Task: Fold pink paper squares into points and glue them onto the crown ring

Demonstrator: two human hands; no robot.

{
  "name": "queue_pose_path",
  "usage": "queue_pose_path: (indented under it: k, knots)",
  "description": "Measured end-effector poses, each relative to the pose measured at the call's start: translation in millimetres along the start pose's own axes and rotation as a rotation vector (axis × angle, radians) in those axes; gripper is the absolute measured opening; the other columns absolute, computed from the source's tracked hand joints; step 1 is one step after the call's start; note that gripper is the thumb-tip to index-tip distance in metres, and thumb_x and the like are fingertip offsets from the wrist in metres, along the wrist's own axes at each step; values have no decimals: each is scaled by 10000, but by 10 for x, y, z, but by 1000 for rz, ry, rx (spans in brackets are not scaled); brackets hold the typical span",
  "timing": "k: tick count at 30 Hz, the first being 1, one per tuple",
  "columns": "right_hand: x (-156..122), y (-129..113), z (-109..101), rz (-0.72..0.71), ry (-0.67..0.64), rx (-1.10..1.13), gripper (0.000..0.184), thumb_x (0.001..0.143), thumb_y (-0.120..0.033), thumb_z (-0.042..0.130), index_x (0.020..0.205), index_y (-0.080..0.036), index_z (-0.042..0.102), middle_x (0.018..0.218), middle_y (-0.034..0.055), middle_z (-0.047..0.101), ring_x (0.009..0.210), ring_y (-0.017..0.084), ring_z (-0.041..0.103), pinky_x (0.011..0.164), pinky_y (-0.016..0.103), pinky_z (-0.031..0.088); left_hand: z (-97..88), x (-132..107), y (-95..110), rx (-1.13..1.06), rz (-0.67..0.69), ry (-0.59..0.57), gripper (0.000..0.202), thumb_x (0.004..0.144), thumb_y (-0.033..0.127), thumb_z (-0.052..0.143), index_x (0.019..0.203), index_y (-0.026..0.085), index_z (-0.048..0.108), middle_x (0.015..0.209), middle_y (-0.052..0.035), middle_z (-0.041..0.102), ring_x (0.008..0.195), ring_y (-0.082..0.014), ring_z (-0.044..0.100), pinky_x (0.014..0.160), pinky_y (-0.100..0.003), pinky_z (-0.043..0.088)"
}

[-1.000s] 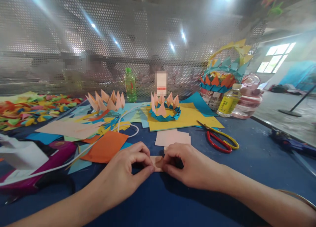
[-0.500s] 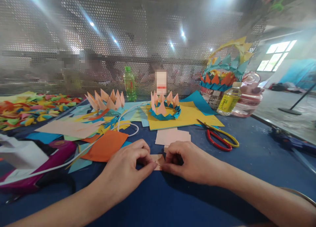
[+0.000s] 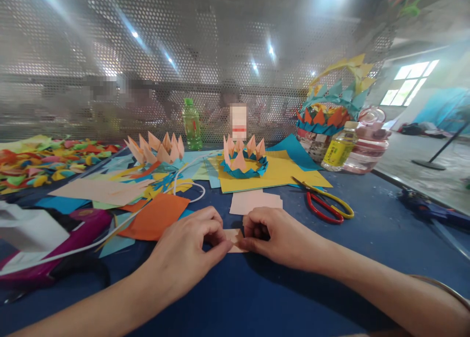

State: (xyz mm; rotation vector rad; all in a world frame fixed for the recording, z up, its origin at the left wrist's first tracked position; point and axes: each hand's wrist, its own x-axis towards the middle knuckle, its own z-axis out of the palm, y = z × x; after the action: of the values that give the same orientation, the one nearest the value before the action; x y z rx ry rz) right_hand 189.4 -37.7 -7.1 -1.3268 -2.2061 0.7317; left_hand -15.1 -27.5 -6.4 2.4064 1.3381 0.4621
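A small piece of peach paper (image 3: 235, 238) lies on the dark blue table between my two hands. My left hand (image 3: 196, 239) has its thumb and fingers closed on the paper's left end. On the right end, my right hand (image 3: 270, 234) pinches with curled fingers, which hide part of the paper. Just beyond are pale pink paper pieces (image 3: 253, 202). Behind them a ring of folded blue paper with peach points (image 3: 245, 165) stands on yellow sheets (image 3: 293, 173). An orange paper (image 3: 156, 217) lies left of my left hand.
Red-and-yellow scissors (image 3: 326, 205) lie to the right, with a glue gun (image 3: 429, 205) at the table's right edge. Bottles, including a yellow-labelled one (image 3: 340, 148), stand at the back. A purple device (image 3: 88, 224) and white cable (image 3: 110, 236) are on the left, near colourful paper scraps (image 3: 55, 163).
My right hand has shifted very slightly, its thumb now lying a little higher on the paper. My left hand stays almost still. The whole view has drifted slightly.
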Motion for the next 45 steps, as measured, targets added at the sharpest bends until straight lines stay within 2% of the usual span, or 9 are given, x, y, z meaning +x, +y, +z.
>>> queue_pose_path:
  k: [7, 13, 21, 27, 30, 33, 36, 39, 45]
  knots:
    - [8, -24, 16, 16, 27, -2, 265, 791, -346, 692, 662, -165, 546, 644, -40, 540, 604, 86, 457, 567, 212, 320, -13, 9, 17, 1, 13, -1, 245, 844, 294, 531, 628, 183, 567, 810, 13, 559, 714, -135, 551, 688, -278, 400]
    - [-1, -16, 38, 8, 36, -31, 288, 767, -344, 725, 654, -166, 528, 645, -42, 536, 612, 88, 446, 571, 213, 311, 4, -18, 34, 27, 10, 14, 221, 842, 264, 529, 635, 188, 514, 771, 10, 554, 728, -151, 550, 674, -281, 411]
    - [-1, 20, 58, -10, 28, -41, 225, 776, -314, 700, 676, -167, 562, 677, -28, 570, 638, 97, 472, 591, 221, 318, 19, -26, -12, -90, 59, 87, 71, 844, 206, 529, 774, 210, 533, 821, 11, 575, 724, -137, 590, 640, -237, 458]
    - [0, 5, 49, -16, 29, -27, 192, 768, -280, 700, 676, -172, 571, 673, -30, 566, 639, 100, 472, 590, 221, 326, -7, -75, -8, -61, 75, 51, 94, 851, 132, 480, 801, 211, 484, 852, 5, 548, 781, -147, 567, 701, -257, 460]
    - [1, 12, 48, -14, 30, -26, 223, 774, -320, 706, 681, -173, 566, 676, -29, 563, 636, 101, 468, 586, 222, 324, 11, -171, -5, 34, 192, 54, 227, 854, 57, 371, 930, 219, 511, 920, -14, 558, 808, -153, 565, 724, -265, 455]
    - [-4, 36, 64, -24, 31, -6, 216, 774, -328, 714, 699, -177, 578, 693, -29, 569, 644, 102, 476, 593, 221, 331, 70, -260, -45, 142, 355, 48, 421, 770, -15, 327, 1031, 234, 543, 963, -23, 583, 841, -160, 579, 690, -242, 445]
    - [-9, 47, 76, -29, 36, -3, 215, 775, -342, 716, 711, -182, 587, 700, -30, 571, 661, 105, 484, 598, 220, 336, 140, -298, -116, 233, 435, 73, 394, 735, 12, 358, 1004, 214, 565, 920, -26, 613, 786, -162, 592, 599, -223, 429]
    - [-8, 36, 65, -24, 25, 1, 217, 780, -344, 709, 706, -182, 585, 700, -32, 571, 664, 102, 487, 600, 218, 339, 179, -295, -159, 279, 496, 135, 360, 707, 48, 383, 985, 182, 568, 894, -42, 636, 737, -174, 601, 594, -241, 443]
    - [-6, 16, 33, 10, 11, -8, 196, 783, -341, 694, 729, -183, 592, 709, -24, 579, 664, 108, 501, 588, 223, 353, 154, -305, -129, 258, 481, 155, 269, 661, 18, 379, 767, 186, 561, 727, -40, 599, 574, -163, 545, 534, -263, 438]
